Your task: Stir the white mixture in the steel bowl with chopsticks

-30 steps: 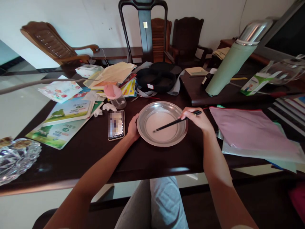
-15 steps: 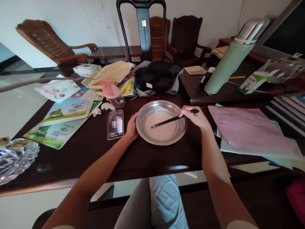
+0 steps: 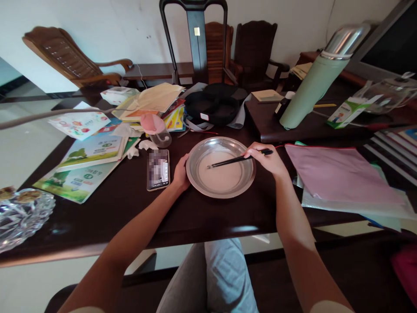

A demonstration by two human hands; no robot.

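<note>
Dark wood table (image 3: 195,224) takes up most of the view, seated person at the near edge. Dark high-backed chair (image 3: 198,56) on the far side. Pink zip pouch (image 3: 339,174) at right, on top of clear plastic sleeves. Two workbooks (image 3: 91,154) at left, green covers, overlapping. Green thermos (image 3: 316,91) stands beyond the pouch, on a dark surface at back right, silver cap on top. Metal basin (image 3: 194,171) sits on the table straight in front of the person, near the front edge, with pale liquid (image 3: 221,179) in the bottom. Left hand (image 3: 181,175) half-closed on the basin's left rim (fingertips mostly hidden, can't judge how tight). Right hand (image 3: 266,160) closed, fingers bunched around black chopsticks (image 3: 228,162) over the right rim; sticks slant down to the left, tips at the liquid, can't tell if they touch bottom. Phone (image 3: 158,169) lies face up just left of the left hand, screen lit, part pixelated. Pink-topped bottle (image 3: 156,130) behind it. Smallest: crumpled white tissue (image 3: 148,144) between phone and bottle
</note>
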